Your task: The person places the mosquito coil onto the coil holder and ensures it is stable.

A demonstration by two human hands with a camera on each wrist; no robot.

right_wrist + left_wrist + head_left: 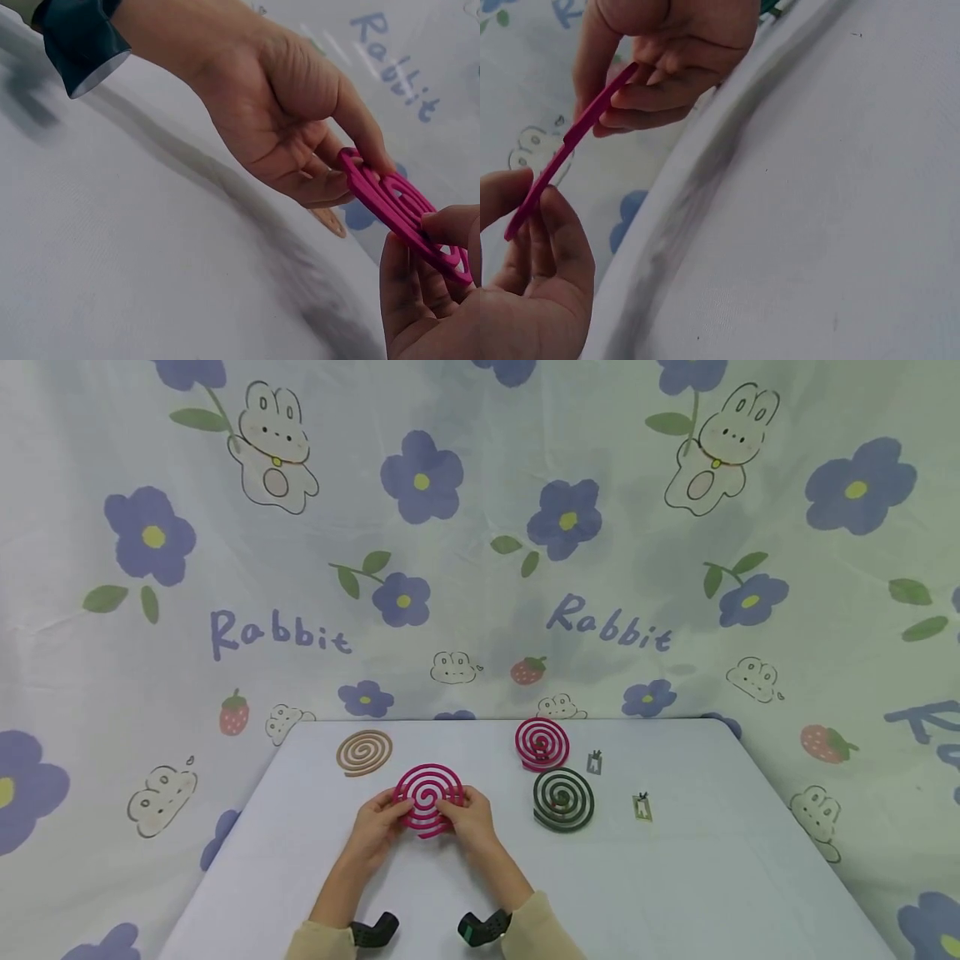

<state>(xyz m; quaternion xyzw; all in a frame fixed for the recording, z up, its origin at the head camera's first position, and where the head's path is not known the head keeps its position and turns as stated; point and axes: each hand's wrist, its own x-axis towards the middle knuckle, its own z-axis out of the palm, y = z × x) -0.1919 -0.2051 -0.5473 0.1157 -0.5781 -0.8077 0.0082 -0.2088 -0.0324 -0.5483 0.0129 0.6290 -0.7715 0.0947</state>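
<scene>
- A bright pink, flat spiral coil [428, 795] is held above the white worktop [690, 893]; its nine o'clock side is pinched by the left hand [377, 827], its three o'clock side by the right hand [476, 823], each grip closed between thumb and fingers.
- At ten o'clock from it, a tan spiral coil [364, 752] is laid.
- At two o'clock, a crimson spiral coil [542, 744] is seen; at three, a dark green spiral coil [563, 799].
- Farther towards three, small silver-coloured [594, 764] and gold-coloured metal pieces [642, 807] are placed.

White table [712, 893], rabbit-print backdrop [480, 585] behind — tan coil [364, 752] at left, small metal pieces [642, 807] at right
</scene>
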